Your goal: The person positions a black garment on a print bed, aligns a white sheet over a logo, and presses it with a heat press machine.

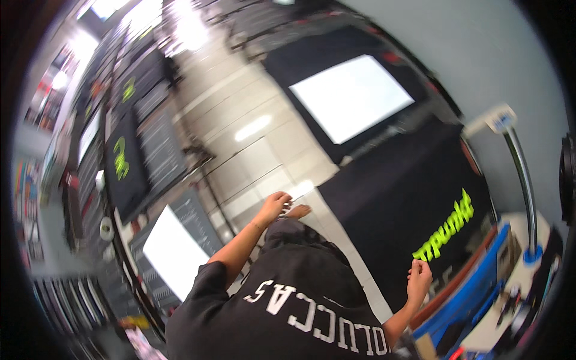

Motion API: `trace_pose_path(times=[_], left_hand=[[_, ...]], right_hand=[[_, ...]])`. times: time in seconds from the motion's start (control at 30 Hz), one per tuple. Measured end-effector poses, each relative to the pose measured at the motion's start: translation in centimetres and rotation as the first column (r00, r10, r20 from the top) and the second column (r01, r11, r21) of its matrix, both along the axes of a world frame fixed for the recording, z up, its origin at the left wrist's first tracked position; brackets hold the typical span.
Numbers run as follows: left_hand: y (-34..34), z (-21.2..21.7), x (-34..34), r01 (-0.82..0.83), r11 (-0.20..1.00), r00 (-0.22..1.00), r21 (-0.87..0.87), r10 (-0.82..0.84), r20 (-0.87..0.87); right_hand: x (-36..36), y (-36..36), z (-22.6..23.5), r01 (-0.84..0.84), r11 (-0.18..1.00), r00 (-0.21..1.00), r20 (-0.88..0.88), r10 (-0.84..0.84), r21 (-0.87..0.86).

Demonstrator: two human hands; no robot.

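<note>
My left hand (pixel 276 206) hangs over the aisle in front of my body, its fingers loosely bent and a little apart, with nothing visible in it. To the right, my right hand (pixel 420 277) is closed, fingers curled together. Whatever it may hold is hidden. It is just below the near end of a bright green lettering print (pixel 445 231) on a black cloth panel (pixel 384 192). Whether the fingers touch the cloth I cannot tell. Beyond that panel, a white sheet (pixel 354 96) lies on another black piece.
A row of tables (pixel 162 141) on the left bears black pieces with green prints and a white sheet (pixel 177 249). Between the rows runs a tiled aisle (pixel 252 150). At right stand a metal post (pixel 522 180) and a blue-edged holder (pixel 468 294) beside a cluttered tray.
</note>
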State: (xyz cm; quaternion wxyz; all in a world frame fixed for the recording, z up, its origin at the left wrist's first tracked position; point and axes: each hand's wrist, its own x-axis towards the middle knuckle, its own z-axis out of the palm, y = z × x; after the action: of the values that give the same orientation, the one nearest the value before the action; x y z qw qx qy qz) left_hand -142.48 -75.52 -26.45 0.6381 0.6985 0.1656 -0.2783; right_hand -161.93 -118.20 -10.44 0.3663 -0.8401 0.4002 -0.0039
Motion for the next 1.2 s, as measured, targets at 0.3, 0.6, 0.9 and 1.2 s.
trace_pose_path(times=[0.3,0.6,0.9,1.2], left_hand=[[26.0,0.8,-7.0,-0.549,0.003,0.832,0.836,0.103,0.545],[41.4,-0.9,-10.0,-0.356,0.228,0.917,0.906,0.275,0.291],[40.7,0.1,-10.2,-0.546,0.263,0.838,0.795,0.186,0.513],[22.5,15.9,4.0,-0.451,0.550,0.711,0.703,-0.254,0.656]], right_hand=[[10.8,4.3,-2.0,-0.486,0.859,0.871,0.016,0.490,0.161],[18.2,6.5,-0.9,-0.673,0.736,0.733,-0.067,0.677,0.074],[18.3,9.0,-0.8,-0.666,0.741,0.739,-0.058,0.671,0.082],[19.4,16.7,1.0,-0.694,0.640,0.720,0.313,0.619,0.330]])
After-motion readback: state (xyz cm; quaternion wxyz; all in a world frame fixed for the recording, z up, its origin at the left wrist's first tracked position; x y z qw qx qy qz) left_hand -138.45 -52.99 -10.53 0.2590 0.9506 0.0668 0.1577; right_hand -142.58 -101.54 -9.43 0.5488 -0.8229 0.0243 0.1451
